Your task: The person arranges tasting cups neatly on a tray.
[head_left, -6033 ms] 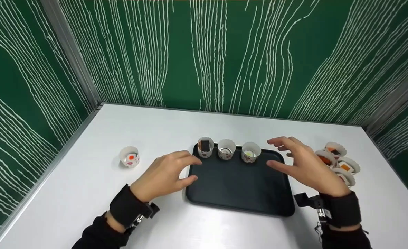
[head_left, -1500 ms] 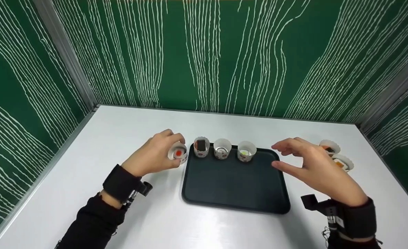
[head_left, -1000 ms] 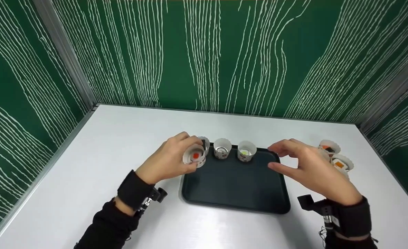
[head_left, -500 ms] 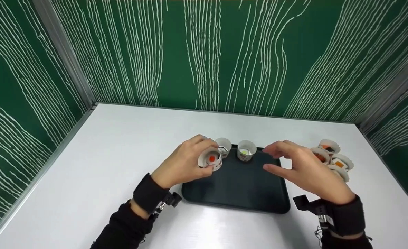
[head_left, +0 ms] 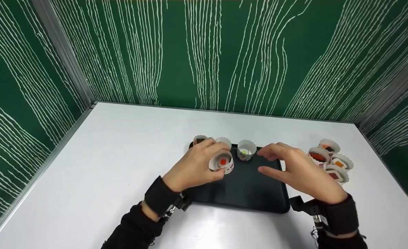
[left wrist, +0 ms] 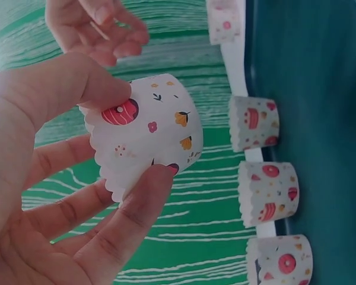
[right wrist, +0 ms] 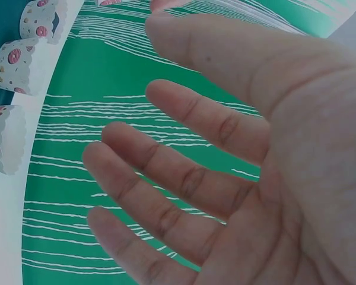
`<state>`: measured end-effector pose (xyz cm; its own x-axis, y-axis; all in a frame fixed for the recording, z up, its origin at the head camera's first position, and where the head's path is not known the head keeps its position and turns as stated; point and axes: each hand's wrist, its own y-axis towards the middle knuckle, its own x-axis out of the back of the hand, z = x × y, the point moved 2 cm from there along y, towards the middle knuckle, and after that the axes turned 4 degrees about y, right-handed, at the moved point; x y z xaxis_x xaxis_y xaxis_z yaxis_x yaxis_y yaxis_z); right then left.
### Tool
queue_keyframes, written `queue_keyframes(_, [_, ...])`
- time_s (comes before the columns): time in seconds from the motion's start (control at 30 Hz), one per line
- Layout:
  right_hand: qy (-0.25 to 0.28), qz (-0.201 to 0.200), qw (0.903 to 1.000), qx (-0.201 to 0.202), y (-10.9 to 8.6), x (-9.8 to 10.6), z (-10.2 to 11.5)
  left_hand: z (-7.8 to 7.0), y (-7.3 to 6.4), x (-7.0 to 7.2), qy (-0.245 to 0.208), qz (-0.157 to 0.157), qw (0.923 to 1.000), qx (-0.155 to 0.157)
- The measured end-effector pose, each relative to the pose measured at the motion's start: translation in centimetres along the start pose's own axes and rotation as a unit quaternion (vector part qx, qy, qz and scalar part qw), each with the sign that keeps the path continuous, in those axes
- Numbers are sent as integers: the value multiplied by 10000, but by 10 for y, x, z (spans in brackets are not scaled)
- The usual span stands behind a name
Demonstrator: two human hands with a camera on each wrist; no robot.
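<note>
My left hand point(head_left: 195, 169) pinches a printed paper baking cup point(head_left: 227, 167) between thumb and fingers, with a white piece topped in red-orange inside. It hangs over the dark tray point(head_left: 255, 197). In the left wrist view the cup point(left wrist: 151, 130) shows donut and flower prints. Along the tray's far edge stand a cup with a dark piece point(head_left: 199, 139), a cup partly behind my left hand point(head_left: 223, 141), and a cup with a yellow-green piece point(head_left: 246, 151). My right hand point(head_left: 293, 169) hovers over the tray's right side, fingers spread apart, holding nothing; the right wrist view shows the same hand point(right wrist: 225, 178).
Several filled paper cups cluster right of the tray, among them one with orange-red filling point(head_left: 318, 156) and one with an orange square point(head_left: 341, 162). A white table point(head_left: 121, 145) lies underneath. Green walls with white lines point(head_left: 176, 55) rise behind and at the sides.
The left hand has taken the cup from the table's left side and carried it right, over the tray. The right hand has drifted slightly left, still holding nothing.
</note>
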<state>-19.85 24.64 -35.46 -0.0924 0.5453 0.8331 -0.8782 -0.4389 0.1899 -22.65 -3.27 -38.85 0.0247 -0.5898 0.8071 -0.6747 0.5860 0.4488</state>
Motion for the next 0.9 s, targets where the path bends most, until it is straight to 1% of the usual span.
queue_keyframes(0.23, [59, 186, 9998, -23, 3, -5, 2, -3, 1, -3, -60, 77, 9999, 47])
queue_keyframes(0.4, [72, 311, 9995, -28, 5, -11, 3, -4, 1, -5, -157, 53, 9999, -19])
queue_keyframes(0.7, [63, 421, 9989, 202, 11, -21, 5, -6, 1, -8, -204, -85, 9995, -213])
queue_keyframes(0.9, [140, 503, 9979, 392, 12, -29, 7, -10, 2, -12, -233, -172, 9993, -231])
